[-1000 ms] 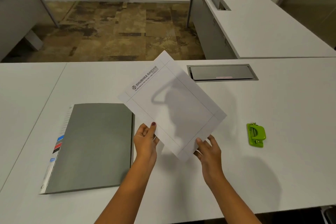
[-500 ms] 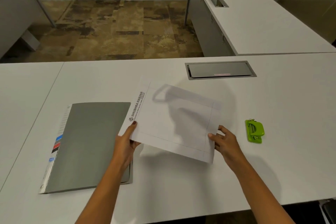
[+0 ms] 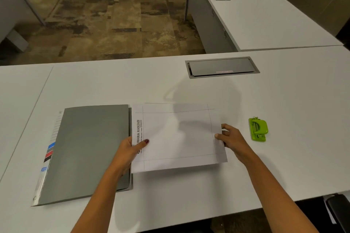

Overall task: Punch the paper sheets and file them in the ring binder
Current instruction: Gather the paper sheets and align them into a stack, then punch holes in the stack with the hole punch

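A white letterhead paper sheet [image 3: 178, 138] lies almost flat on the white desk [image 3: 189, 195], its printed header at the left. My left hand [image 3: 130, 149] pinches its left edge, thumb on top. My right hand [image 3: 230, 138] holds the sheet's right edge with curled fingers. A closed grey ring binder [image 3: 89, 149] with coloured index tabs lies just left of the sheet, touching its left edge. A small green hole punch [image 3: 258, 128] sits on the desk to the right of my right hand, apart from it.
A grey cable hatch [image 3: 221, 67] is set into the desk behind the sheet. Another white desk [image 3: 255, 11] runs off at the back right. Patterned carpet [image 3: 113, 26] lies beyond the desk's far edge. A dark chair part [image 3: 339, 208] shows at the lower right.
The sheet has turned from a raised diagonal to landscape and come down onto the desk beside the binder. Both hands moved apart to its left and right edges.
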`<state>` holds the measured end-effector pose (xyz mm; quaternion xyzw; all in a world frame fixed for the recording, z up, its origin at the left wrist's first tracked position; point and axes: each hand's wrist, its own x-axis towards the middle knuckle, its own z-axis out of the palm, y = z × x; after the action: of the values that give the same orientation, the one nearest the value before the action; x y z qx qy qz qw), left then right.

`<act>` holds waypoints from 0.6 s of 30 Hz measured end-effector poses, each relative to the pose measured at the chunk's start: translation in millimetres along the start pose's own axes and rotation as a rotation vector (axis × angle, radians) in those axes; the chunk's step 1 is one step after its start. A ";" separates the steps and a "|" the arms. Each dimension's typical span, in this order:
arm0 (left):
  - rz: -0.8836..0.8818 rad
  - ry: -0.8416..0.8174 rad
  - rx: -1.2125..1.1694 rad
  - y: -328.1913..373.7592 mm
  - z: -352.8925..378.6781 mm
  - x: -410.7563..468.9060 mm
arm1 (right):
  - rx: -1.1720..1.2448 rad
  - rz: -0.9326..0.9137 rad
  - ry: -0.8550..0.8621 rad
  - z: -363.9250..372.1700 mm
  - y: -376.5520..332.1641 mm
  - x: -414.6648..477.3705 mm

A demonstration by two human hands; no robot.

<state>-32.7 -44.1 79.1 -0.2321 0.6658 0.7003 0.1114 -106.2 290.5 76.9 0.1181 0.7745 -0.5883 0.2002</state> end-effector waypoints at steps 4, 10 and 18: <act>0.005 0.025 -0.041 -2.7 9.8 2.7 | -0.003 -0.030 0.272 -9.5 11.5 9.4; 0.022 0.067 -0.089 -5.3 19.2 6.5 | -0.386 -0.192 0.844 -31.2 27.2 12.2; 0.049 0.091 -0.145 -8.3 26.7 12.0 | -0.416 0.037 0.994 -58.5 36.4 31.6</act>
<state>-44.0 -19.0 66.2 -0.2548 0.6231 0.7380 0.0470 -129.2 355.0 44.6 0.3538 0.8739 -0.2919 -0.1607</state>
